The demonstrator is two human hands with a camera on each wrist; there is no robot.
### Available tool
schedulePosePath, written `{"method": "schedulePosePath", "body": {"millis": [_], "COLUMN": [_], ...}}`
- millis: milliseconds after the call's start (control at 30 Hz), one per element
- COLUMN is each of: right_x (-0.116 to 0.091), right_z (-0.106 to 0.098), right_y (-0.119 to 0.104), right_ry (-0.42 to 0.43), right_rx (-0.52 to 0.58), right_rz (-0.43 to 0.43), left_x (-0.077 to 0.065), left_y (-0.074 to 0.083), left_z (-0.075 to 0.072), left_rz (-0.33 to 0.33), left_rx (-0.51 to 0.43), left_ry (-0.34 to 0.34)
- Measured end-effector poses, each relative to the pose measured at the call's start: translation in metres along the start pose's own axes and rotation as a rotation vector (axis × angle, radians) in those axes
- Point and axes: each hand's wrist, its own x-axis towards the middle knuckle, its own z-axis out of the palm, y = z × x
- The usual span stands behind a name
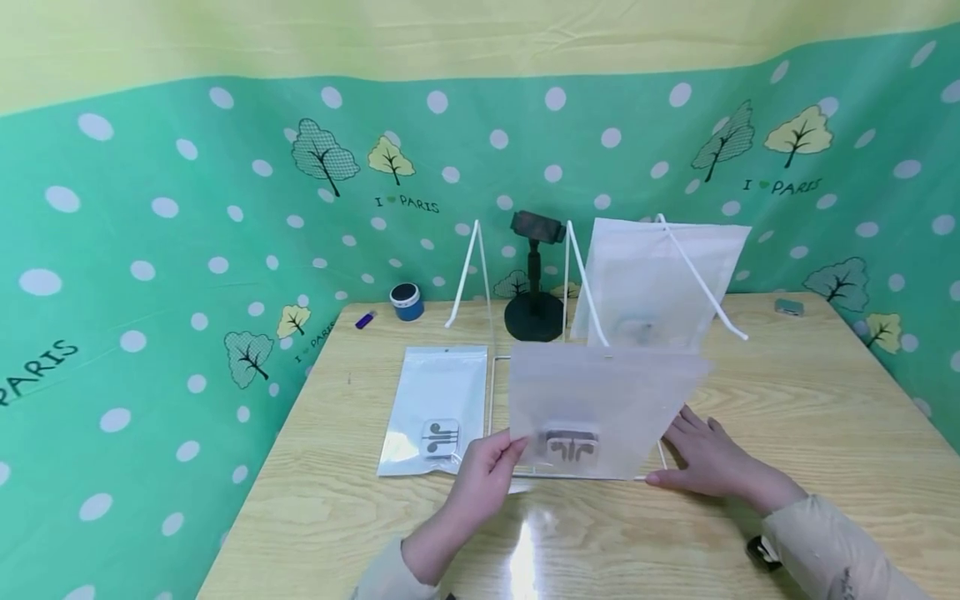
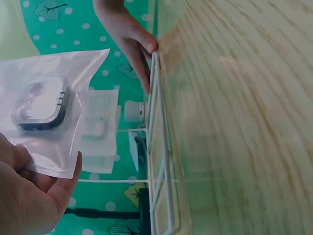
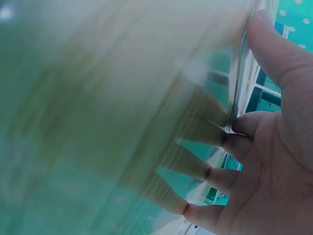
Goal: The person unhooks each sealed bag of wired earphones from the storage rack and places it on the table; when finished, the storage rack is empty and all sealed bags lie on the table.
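So the white wire rack [image 1: 587, 284] is sitting on a wood-grain table [image 1: 322, 508], and the left hand [image 1: 486, 477] has thumb and fingers pinching the lower left edge of a frosted pouch [image 1: 630, 400] with a clear earphone case [image 1: 572, 447] in it. That pouch is at the front of the rack, its top edge right by the tip of the middle hook; can't tell if the hook goes through the hole. The right hand [image 1: 705, 457] isn't gripping anything: fingers out straight and spread at the rack's front right corner, thumb touching the base wire.

Another frosted pouch [image 1: 633, 275] hangs on the rack's right hook, maybe with more behind it. Just left of the rack, an earphone pouch [image 1: 444, 387] lies flat on the table.

Behind the rack there's a black stand [image 1: 534, 275]. Farther back left of it: a small blue-and-white cylinder [image 1: 407, 305] and a little purple stick [image 1: 365, 320]. Well to the rack's right, a small grey-green block [image 1: 789, 307].
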Motion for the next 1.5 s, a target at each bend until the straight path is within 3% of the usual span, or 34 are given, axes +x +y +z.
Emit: {"method": "schedulePosePath", "body": {"millis": [200,433,600,867,967,1133,1233,1333,1400,1500], "right_x": [-0.001,0.0,0.001,0.0,0.001,0.001,0.001,0.001,0.001,0.001], "right_z": [0.003,0.003,0.002,0.003,0.003,0.002,0.002,0.001,0.001,0.001], "right_y": [0.002,0.005,0.004,0.005,0.005,0.006,0.005,0.004,0.004,0.004], "right_ry": [0.011,-0.026,-0.04,-0.045,-0.038,-0.028,-0.028,-0.029,-0.029,-0.031], "right_rx": [-0.007,0.005,0.036,0.04,0.034,0.032,0.033,0.032,0.031,0.028], "right_rz": [-0.007,0.014,0.026,0.024,0.019,0.009,0.01,0.011,0.013,0.016], "left_x": [-0.003,-0.003,-0.005,-0.016,-0.019,-0.024,-0.028,-0.032,-0.034,-0.036], "left_y": [0.014,0.03,0.044,0.051,0.049,0.036,0.021,0.004,-0.009,-0.032], "left_z": [-0.01,-0.048,-0.085,-0.141,-0.162,-0.197,-0.219,-0.238,-0.248,-0.261], "left_rz": [0.059,0.244,0.321,0.289,0.208,-0.039,-0.178,-0.369,-0.504,-0.647], "left_rx": [-0.033,-0.108,-0.197,-0.368,-0.341,-0.278,-0.237,-0.093,0.033,0.163], "left_ry": [-0.006,0.023,0.115,0.348,0.467,0.61,0.607,0.578,0.53,0.391]}}
